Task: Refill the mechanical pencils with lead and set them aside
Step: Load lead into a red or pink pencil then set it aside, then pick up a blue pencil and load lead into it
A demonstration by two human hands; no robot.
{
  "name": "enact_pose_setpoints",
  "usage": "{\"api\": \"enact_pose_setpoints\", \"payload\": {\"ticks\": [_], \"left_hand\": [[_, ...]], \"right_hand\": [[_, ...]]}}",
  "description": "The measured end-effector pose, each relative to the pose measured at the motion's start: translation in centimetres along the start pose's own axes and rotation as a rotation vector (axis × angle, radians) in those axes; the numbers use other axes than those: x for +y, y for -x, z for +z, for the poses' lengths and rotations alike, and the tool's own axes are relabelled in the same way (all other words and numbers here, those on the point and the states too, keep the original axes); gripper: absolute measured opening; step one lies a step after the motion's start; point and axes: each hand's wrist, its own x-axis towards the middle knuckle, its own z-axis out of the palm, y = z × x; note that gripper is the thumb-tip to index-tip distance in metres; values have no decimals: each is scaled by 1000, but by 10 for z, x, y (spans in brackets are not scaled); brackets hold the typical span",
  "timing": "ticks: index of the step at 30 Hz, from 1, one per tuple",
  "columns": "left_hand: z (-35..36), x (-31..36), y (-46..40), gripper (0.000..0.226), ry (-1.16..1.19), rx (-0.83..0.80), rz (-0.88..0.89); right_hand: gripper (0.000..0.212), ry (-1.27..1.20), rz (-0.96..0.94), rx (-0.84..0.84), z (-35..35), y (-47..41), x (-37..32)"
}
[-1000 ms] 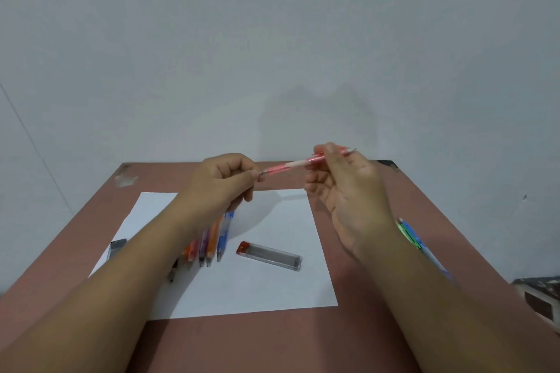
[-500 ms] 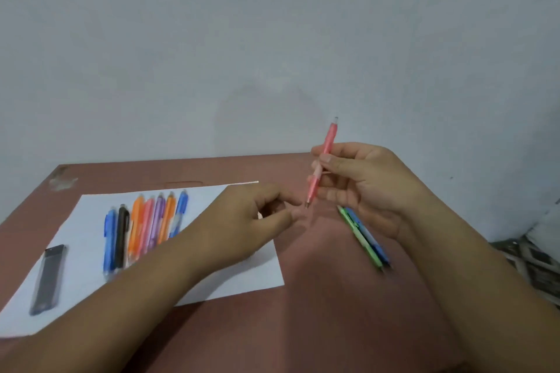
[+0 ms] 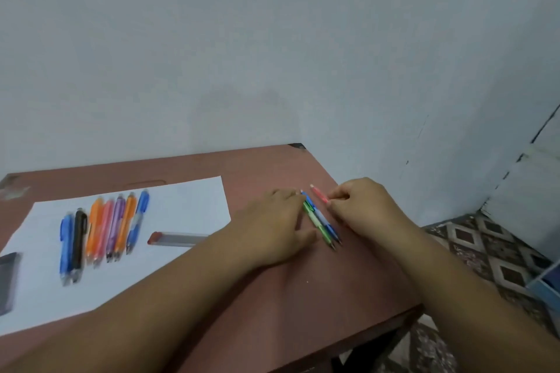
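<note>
Paper (image 3: 181,206): left on the table (image 3: 272,312), row of pencils (image 3: 103,227) lying on it.
Lead case (image 3: 177,238): near the paper's right edge.
Left hand (image 3: 272,230): flat, fingers straight, against the green pencil (image 3: 318,225).
Blue pencil (image 3: 321,215): touching the green one.
Right hand (image 3: 363,209): fingers curled, pinching the pink pencil (image 3: 319,194) low beside them.
</note>
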Motion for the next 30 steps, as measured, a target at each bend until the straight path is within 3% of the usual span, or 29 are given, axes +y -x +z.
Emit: {"api": "enact_pose_setpoints", "payload": {"ticks": [22, 30], "left_hand": [[2, -20, 8, 59, 73, -5, -85], [-42, -68, 59, 69, 47, 123, -217]], "right_hand": [[28, 32, -115, 9, 28, 10, -2], [25, -136, -95, 106, 16, 13, -4]]}}
